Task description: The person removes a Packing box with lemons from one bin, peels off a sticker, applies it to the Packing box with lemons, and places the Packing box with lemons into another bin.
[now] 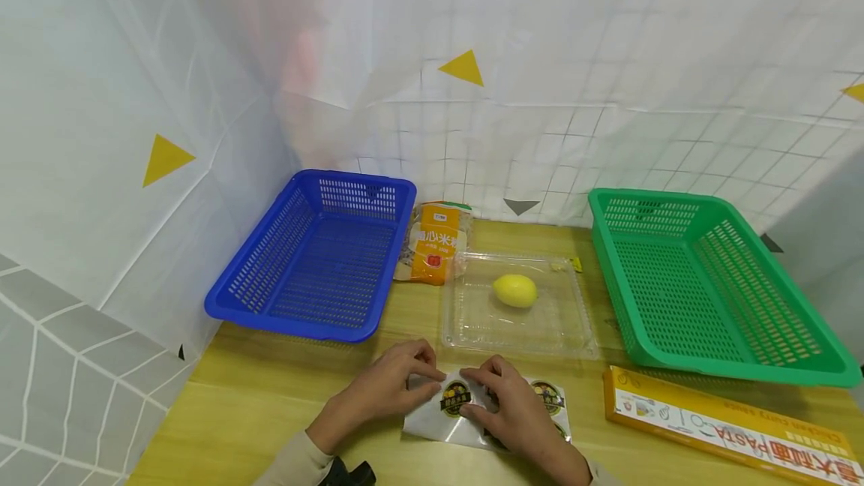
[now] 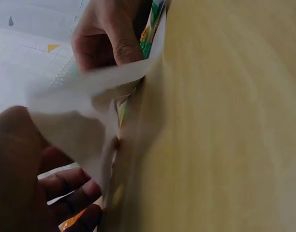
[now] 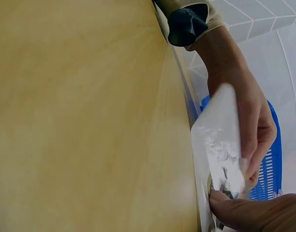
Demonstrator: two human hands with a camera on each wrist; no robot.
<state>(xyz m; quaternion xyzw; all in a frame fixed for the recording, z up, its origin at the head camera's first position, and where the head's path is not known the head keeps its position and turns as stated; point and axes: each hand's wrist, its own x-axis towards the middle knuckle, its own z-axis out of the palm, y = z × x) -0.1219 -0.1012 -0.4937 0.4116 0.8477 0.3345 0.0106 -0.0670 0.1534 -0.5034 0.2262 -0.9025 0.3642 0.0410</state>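
You work at a light wood-grain table (image 1: 223, 396), backed by hanging white sheeting (image 1: 540, 36) that carries yellow triangles (image 1: 466, 68) and thin dark grid lines (they fade toward the top). Low on your left, the wall turns grey with white lines (image 1: 54, 366). The sticker sheet (image 1: 432, 420) is at the near part of the table, partly lifted off the wood. Your left hand (image 1: 394, 385) pinches it near its far edge; your right hand (image 1: 509, 407) grips it between thumb and fingers. Beyond, a clear tray (image 1: 472, 328) sits between the blue basket (image 1: 327, 265) and the green basket (image 1: 715, 298).
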